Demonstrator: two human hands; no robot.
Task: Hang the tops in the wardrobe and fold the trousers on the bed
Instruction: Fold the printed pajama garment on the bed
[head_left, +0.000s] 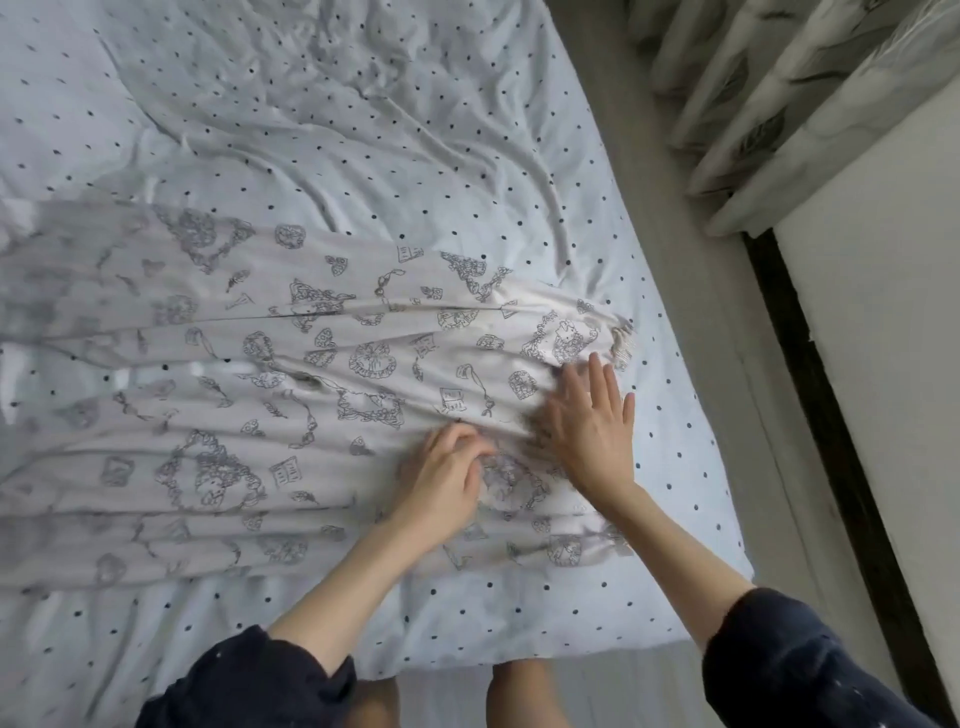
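Note:
A pair of pale trousers (291, 364) printed with grey line drawings lies spread across the bed (363, 130), legs running left, waistband at the right near the bed's edge. My left hand (444, 475) rests on the cloth near the waist with its fingers curled, pinching a fold of fabric. My right hand (589, 423) lies flat on the trousers just to the right, fingers straight and spread, pressing the waist area down. Dark sleeves cover both forearms at the bottom.
The bed wears a white cover with small dark dots, rumpled toward the back. A strip of floor (691, 291) runs along the bed's right side. Patterned curtains (769, 104) hang at the top right beside a white wall (893, 312).

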